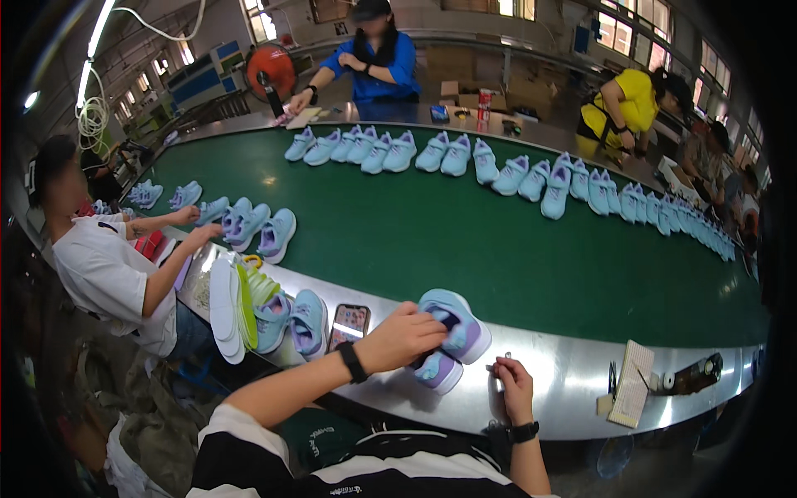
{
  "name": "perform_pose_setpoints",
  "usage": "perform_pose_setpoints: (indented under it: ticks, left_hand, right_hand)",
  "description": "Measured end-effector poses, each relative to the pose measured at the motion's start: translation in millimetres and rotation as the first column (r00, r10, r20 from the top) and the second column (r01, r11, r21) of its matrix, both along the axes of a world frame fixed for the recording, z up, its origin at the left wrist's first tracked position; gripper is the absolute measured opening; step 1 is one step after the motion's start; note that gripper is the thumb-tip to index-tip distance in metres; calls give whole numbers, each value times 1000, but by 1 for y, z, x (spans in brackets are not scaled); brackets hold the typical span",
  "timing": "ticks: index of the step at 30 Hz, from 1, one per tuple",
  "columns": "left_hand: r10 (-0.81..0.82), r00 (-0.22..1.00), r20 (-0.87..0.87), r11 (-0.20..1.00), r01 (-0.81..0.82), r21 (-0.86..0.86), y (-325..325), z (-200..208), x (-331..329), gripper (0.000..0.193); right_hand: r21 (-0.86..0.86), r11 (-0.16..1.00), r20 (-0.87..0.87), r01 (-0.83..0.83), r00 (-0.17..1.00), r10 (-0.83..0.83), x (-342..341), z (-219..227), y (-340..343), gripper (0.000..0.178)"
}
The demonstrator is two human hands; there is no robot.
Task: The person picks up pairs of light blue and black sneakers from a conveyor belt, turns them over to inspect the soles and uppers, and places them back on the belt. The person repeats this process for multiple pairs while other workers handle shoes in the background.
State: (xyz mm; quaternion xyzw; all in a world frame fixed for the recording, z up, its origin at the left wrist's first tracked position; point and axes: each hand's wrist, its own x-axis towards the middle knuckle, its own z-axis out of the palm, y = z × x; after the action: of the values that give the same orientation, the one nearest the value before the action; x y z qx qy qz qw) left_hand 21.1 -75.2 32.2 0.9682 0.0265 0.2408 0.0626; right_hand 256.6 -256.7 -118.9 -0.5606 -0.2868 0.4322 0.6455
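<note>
Two light blue sneakers with purple heels rest together at the near metal edge of the table in front of me. My left hand (pixel 405 339) is closed on the upper sneaker (pixel 467 332), its fingertips at the shoe's opening. The lower sneaker (pixel 438 373) sits just nearer to me, partly covered by the first. To the right of them my right hand (pixel 514 383) is closed, its fingers pinched by a small shiny piece too small to name. Left of my left hand lies a phone (pixel 349 322) with a lit screen, beside another blue sneaker (pixel 310 324).
White insoles (pixel 224 307) and yellow-green ones (pixel 246 305) stand at the left. A green belt (pixel 374 241) carries a long row of sneakers (pixel 456 155) along its far side. A co-worker (pixel 108 257) reaches toward shoes at left. A ridged pad (pixel 633 383) and dark bottle (pixel 697 375) lie right.
</note>
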Motion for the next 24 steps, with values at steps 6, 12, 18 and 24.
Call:
perform_pose_setpoints:
  ticks: [6,12,18,24]
  left_hand:
    - [634,763,128,771,-611,-177,-1,98,-95,23]
    - [901,405,154,430,-878,-210,54,140,-172,27]
    - [961,273,55,276,-958,-78,268,221,-237,22]
    - [660,486,573,308,-870,384,412,297,-221,41]
  right_hand:
    - [18,1000,139,-25,990,22,-10,-5,4,14]
    - [-13,1000,198,7,980,-4,-19,-6,7,13]
    - [-55,998,312,-19,949,36,-33,14,6,15]
    - [-114,993,304,40,953,-3,-47,30,15,14]
